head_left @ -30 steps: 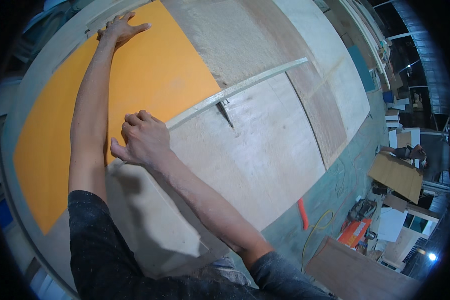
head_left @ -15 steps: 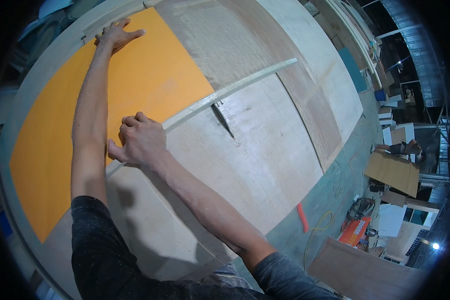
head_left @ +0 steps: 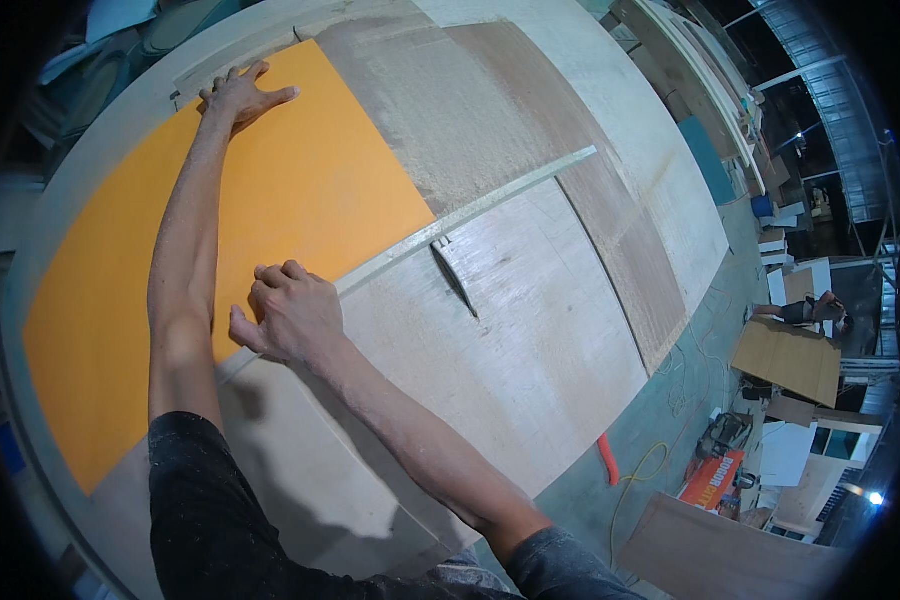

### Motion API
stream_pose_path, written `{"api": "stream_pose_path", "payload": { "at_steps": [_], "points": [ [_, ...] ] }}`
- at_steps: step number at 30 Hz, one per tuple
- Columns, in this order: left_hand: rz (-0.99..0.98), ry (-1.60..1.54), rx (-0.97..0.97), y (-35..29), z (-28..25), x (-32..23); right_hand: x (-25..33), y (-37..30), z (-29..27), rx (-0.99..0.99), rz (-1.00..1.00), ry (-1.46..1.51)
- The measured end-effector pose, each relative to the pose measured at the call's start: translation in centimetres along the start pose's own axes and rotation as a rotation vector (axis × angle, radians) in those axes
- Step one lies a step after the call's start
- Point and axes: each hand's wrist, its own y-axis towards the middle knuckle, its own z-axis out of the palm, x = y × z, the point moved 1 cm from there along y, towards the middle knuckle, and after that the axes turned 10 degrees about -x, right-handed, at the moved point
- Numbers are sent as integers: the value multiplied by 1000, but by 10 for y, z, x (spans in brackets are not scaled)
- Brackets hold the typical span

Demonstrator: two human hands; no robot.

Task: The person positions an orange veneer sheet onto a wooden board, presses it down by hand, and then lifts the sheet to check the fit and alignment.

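A large flat orange panel (head_left: 320,170) lies on the pale wooden tabletop (head_left: 560,310). A long, thin, pale strip (head_left: 470,212) runs along the panel's right-hand edge and on past its corner. My left hand (head_left: 242,98) rests at the panel's far edge, fingers spread and thumb stretched to the right. Lower down, my right hand (head_left: 295,312) bears on the panel beside the strip. Its fingers are bent and closed down on the panel, with the thumb out to the left; the fingertips are partly hidden. Just right of the strip is a narrow dark slot (head_left: 454,280) in the tabletop.
Sawdust-coated boards (head_left: 460,120) cover the far part of the tabletop. On the floor at right lie a red tube (head_left: 608,460) and a yellow cable (head_left: 640,468). A brown board (head_left: 720,550) stands at lower right. Farther off, another person (head_left: 805,311) is beside a tan board (head_left: 788,357).
The whole scene sits slightly lower in the picture. Both hands keep about the same places on the panel, and the panel shows no clear shift against the strip or slot.
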Motion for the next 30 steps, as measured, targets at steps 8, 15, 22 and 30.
{"api": "stream_pose_path", "payload": {
  "at_steps": [8, 15, 22, 30],
  "points": [
    [7, -44, 15, -5, -9, -28, -2, 2, -14, 24, -3, -35],
    [-11, -74, 56, -7, -19, -24, 7, 9, -14, 14, 4, -29],
    [-5, -56, 102, 0, -22, -30, 2, 17, -7, 21, 2, -38],
    [1, -70, 86, 1, -14, -27, 7, 21, -3, 48, 19, -99]
  ]
}}
